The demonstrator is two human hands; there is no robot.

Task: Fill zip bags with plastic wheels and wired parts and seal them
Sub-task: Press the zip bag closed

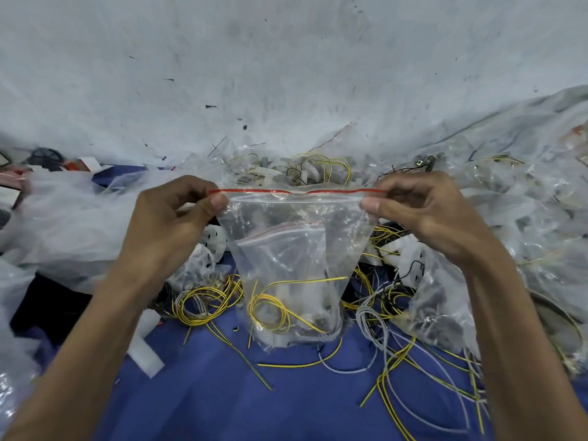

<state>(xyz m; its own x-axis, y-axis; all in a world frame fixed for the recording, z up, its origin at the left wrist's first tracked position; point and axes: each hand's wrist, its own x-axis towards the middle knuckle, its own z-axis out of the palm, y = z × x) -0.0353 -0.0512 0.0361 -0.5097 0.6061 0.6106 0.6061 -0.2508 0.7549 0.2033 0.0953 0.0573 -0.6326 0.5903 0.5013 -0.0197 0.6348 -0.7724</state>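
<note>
Left hand (171, 224) and right hand (423, 214) pinch bag (292, 249) top corners | strip taut for sealing | yellow wire (270, 310) hangs below, apparently clear of seal

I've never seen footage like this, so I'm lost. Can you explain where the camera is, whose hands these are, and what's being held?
No machine here: a person wears one wide-angle camera on the head, looking down at their own hands. The left hand and right hand each pinch a top corner of a clear zip bag by its red strip. Inside lie a coil of yellow wire and a smaller bag. Below is a blue cloth strewn with loose wires, with heaps of clear bags around it.
</note>
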